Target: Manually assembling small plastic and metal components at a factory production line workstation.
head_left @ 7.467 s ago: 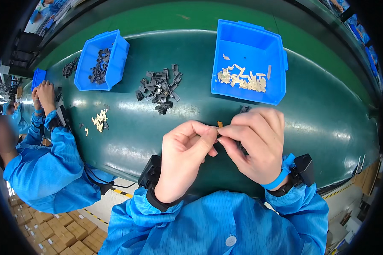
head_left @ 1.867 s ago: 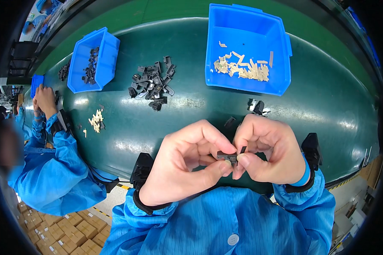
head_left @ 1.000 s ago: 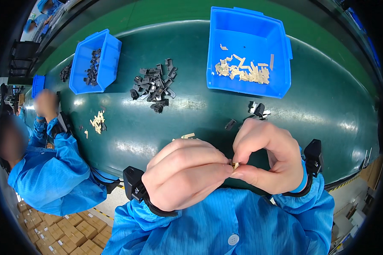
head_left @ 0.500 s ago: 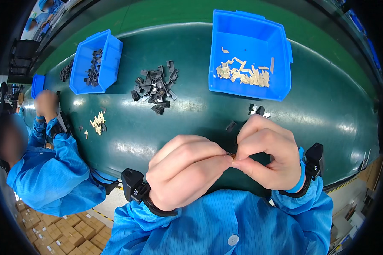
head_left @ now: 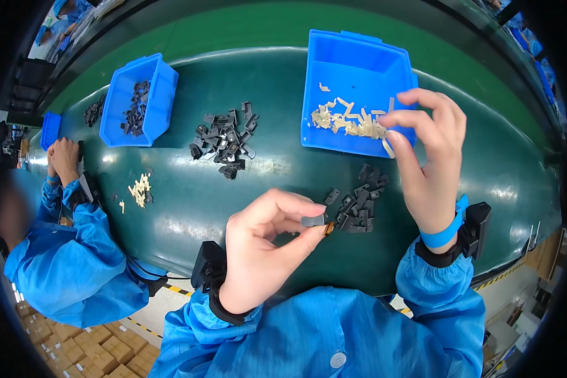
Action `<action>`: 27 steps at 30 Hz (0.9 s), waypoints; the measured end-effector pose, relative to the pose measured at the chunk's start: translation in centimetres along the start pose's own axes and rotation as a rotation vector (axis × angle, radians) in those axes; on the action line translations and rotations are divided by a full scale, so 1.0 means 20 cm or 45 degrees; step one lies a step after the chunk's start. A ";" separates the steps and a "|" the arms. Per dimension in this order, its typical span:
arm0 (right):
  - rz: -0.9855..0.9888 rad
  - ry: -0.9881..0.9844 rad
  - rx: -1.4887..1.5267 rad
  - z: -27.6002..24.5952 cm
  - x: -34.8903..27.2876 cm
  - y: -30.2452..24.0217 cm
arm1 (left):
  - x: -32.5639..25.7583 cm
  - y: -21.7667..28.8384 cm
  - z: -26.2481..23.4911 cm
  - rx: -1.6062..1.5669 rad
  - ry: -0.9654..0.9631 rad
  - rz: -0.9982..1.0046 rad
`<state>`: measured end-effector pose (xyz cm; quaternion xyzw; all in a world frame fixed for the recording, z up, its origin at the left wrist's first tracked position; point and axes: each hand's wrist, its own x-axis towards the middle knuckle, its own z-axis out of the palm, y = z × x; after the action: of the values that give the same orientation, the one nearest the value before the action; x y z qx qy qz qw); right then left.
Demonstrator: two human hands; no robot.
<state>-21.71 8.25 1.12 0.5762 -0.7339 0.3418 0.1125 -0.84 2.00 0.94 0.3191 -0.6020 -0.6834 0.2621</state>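
Observation:
My left hand [head_left: 268,246] pinches a small black plastic part [head_left: 314,220] between thumb and fingers; an amber, glossy sliver [head_left: 329,229] shows at the thumb tip. Over the near right corner of a blue bin [head_left: 359,53], my right hand [head_left: 431,148] is open, thumb and fingers apart. A pale strip [head_left: 388,148] is close below that thumb; whether it touches the skin I cannot tell. Inside the bin lie many cream-coloured strips [head_left: 353,123]. A heap of black plastic parts [head_left: 360,205] lies on the table between my hands.
Another black-part pile [head_left: 223,140] lies mid-table on the green tabletop [head_left: 271,88]. Further left are a blue bin [head_left: 165,94] holding black parts and some cream strips [head_left: 140,189]. A co-worker in a blue sleeve [head_left: 75,252] sits at the left.
My hands have come apart. The right one has moved up and away to the bin and opened; the left still pinches, and the black part now shows. The black heap has come into sight.

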 end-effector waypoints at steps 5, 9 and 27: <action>0.018 0.051 0.024 -0.01 -0.02 0.04 | 0.01 0.01 0.00 -0.235 -0.033 -0.212; 0.081 0.095 0.306 -0.05 -0.07 -0.03 | 0.00 -0.03 0.01 -0.411 -0.023 -0.166; 0.557 -0.764 1.960 0.02 -0.19 -0.17 | -0.01 -0.08 0.01 -0.303 -0.111 0.256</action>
<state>-17.33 10.52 0.02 0.4035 -0.3908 0.5919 -0.5780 -0.84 2.53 -0.54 0.1938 -0.5567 -0.7334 0.3387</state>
